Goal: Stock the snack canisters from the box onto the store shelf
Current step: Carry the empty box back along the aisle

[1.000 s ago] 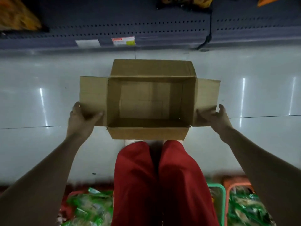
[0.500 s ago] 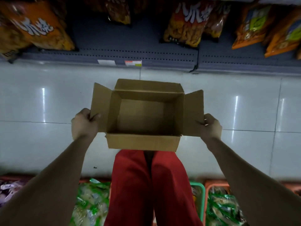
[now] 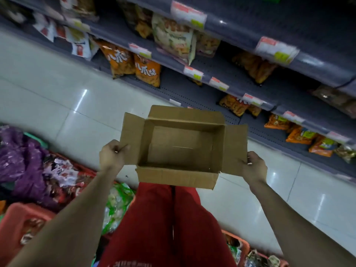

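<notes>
I've got the box [image 3: 181, 149] up off the floor — left hand [image 3: 112, 155] and right hand [image 3: 254, 166] each gripping a side flap.

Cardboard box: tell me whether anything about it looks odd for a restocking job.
The cardboard box is empty: its bare bottom shows and no snack canisters are inside. The left hand and right hand hold it up by its side flaps. The near left corner looks slightly torn. No canisters show on the shelf, only snack bags.
</notes>
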Tool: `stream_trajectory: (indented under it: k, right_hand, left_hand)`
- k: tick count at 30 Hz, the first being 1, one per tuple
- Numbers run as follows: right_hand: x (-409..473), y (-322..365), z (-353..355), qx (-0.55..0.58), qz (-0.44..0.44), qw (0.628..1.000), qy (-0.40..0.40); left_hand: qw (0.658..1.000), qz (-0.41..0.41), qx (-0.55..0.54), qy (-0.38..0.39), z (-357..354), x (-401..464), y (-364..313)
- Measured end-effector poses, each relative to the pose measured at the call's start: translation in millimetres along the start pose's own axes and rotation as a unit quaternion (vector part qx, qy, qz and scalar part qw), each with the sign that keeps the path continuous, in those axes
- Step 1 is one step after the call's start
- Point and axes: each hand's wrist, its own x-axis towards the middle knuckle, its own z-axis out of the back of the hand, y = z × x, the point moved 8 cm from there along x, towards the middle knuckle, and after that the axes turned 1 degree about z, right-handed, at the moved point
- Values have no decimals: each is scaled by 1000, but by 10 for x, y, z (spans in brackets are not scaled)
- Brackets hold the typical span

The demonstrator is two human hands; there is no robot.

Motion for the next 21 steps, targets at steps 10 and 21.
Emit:
stream_trajectory:
  k: [10, 21]
  right_hand:
    - [-716, 1793, -299, -77, 144, 986, 41]
    - [-1379, 3584, -1527, -126, 239, 954, 127]
  left_hand:
    - [964, 116, -217, -102, 1528, -557, 669]
    - [914, 163, -331, -166, 2741, -309, 1348]
